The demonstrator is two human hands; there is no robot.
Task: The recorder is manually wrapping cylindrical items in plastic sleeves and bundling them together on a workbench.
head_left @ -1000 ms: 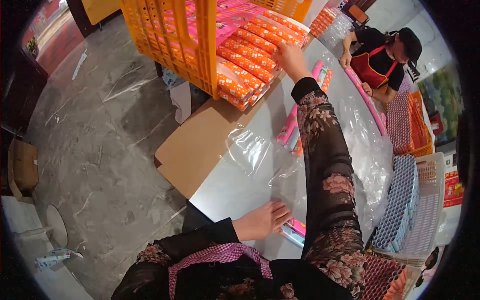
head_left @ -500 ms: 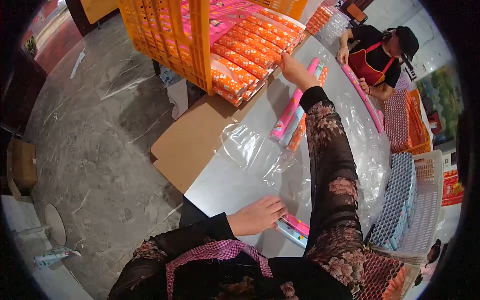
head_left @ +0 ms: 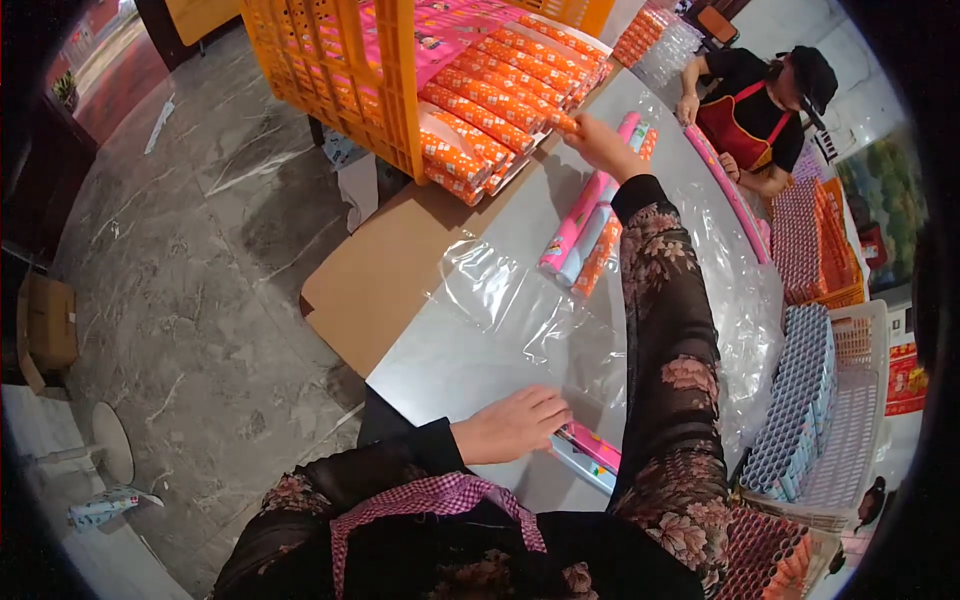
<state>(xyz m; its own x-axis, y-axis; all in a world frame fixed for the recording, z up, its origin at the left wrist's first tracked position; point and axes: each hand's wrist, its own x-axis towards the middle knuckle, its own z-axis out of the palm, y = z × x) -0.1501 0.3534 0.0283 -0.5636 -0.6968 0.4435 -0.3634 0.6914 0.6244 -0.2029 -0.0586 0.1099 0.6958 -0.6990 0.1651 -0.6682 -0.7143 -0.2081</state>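
My right hand [head_left: 608,148] reaches far out to the yellow plastic crate [head_left: 401,100]. Its fingers are closed on the end of an orange patterned paper roll [head_left: 562,122], which sticks out past the stacked orange rolls [head_left: 485,100]. Close to my body, my left hand [head_left: 512,425] is wrapped round the ends of a pink roll [head_left: 596,446] and a light-blue roll [head_left: 582,467]; my right sleeve hides their far ends. Between the hands, another pink roll [head_left: 578,232] lies beside a light-blue and an orange one on the table.
Clear plastic film [head_left: 500,290] spreads over the grey table [head_left: 430,370]; brown cardboard [head_left: 385,270] lies along its left edge. Across the table a co-worker [head_left: 745,120] handles a long pink roll [head_left: 725,190]. A white basket [head_left: 855,400] at right stands by stacked blue rolls [head_left: 795,400].
My right hand has shifted slightly to the right, and the orange roll's end now protrudes from the stack. My left hand stays nearly in place on the pink and blue rolls.
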